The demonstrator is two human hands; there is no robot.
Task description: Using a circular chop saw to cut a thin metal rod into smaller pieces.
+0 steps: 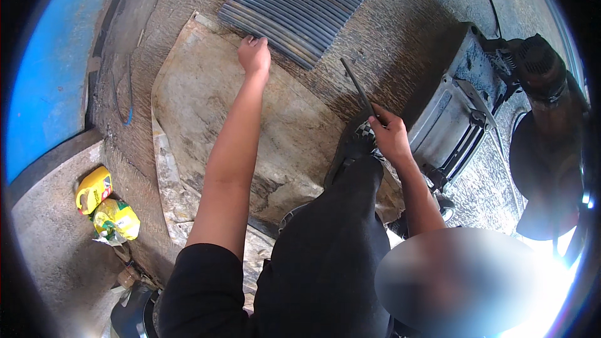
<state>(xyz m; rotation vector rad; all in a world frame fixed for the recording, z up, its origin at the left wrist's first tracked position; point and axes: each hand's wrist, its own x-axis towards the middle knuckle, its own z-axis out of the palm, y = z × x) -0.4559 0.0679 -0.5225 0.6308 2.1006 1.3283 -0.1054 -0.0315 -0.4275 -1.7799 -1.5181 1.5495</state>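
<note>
A row of dark metal rods (300, 9) lies side by side on the ground at the far middle. At its near left corner is my left hand (254, 55), arm stretched out, with curled fingers at the rod ends. Whether those fingers grip a rod is hidden. My right hand (389, 133) is closed around one end of a single dark metal rod (357, 84), which points away toward the row, tilted and apart from it. Under my left arm spreads a stained, worn sheet (244, 119).
A grey metal machine (447, 125) with a dark motor housing (538, 59) stands close on the right. On the left are a blue panel (53, 69), a yellow jug (94, 189) and a yellow-green bag (117, 219). Bright glare and blurred patches cover the lower right.
</note>
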